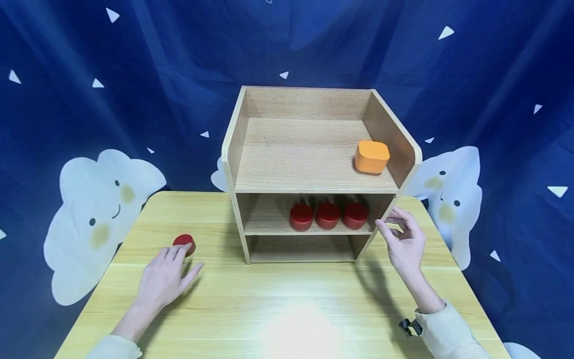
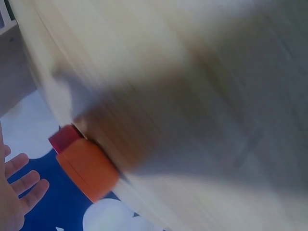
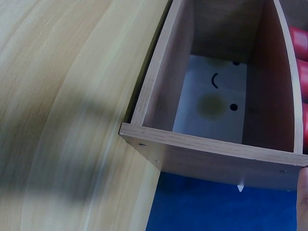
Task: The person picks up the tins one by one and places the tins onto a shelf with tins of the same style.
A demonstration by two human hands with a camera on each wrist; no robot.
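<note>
My left hand (image 1: 163, 279) is over the table beside a small round red tin (image 1: 184, 244), its fingertips overlapping the tin's near side. In the left wrist view its spread fingers (image 2: 26, 185) appear apart from the red tin (image 2: 66, 138) and an orange box (image 2: 89, 168) standing against it. The head view does not show that box by the tin. My right hand (image 1: 405, 242) is at the right side panel of a wooden shelf unit (image 1: 309, 189), with loosely bent fingers and the thumb tip right at the panel's front edge. Only a finger (image 3: 302, 202) shows in the right wrist view.
Several red tins (image 1: 328, 215) stand in a row on the middle shelf. An orange box (image 1: 371, 157) sits at the right of the top shelf. The unit stands on the light wooden table (image 1: 215, 309), before a blue curtain (image 1: 188, 60) with cloud pictures.
</note>
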